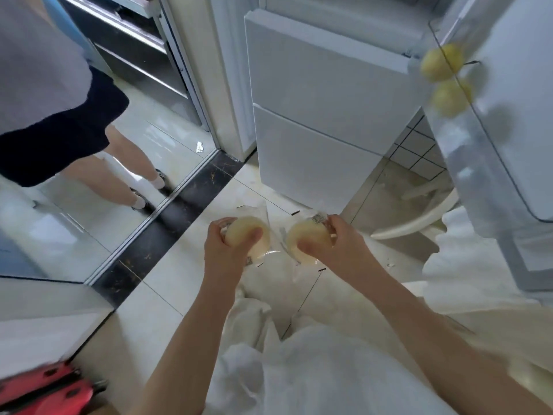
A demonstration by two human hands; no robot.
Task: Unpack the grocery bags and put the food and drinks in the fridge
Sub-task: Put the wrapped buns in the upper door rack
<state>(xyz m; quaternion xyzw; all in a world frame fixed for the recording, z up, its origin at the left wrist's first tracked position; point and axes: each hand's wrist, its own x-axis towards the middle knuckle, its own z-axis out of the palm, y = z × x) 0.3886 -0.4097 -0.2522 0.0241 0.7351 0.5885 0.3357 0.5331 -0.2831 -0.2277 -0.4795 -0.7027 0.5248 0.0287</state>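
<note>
I have a wrapped bun in each of my hands: my left hand (223, 250) grips one bun (246, 235) in its clear wrapper, and my right hand (335, 244) grips the other bun (308, 238) the same way. Both are held out low in front of the fridge (314, 100), just short of its closed drawers, so neither is put away yet.

Some of the job looks done. Two yellow fruits (444, 79) already sit in the shelf of the open fridge door (508, 115), to the right of the fridge. White bags (299, 354) lie crumpled on the floor (179, 280) on my side of the fridge, below my arms; I can't tell whether anything is left inside them.

So I'd say I'm midway: these two buns need a place in the fridge, then the bags need checking. A second person (59, 100) stands well to the left of the fridge.
</note>
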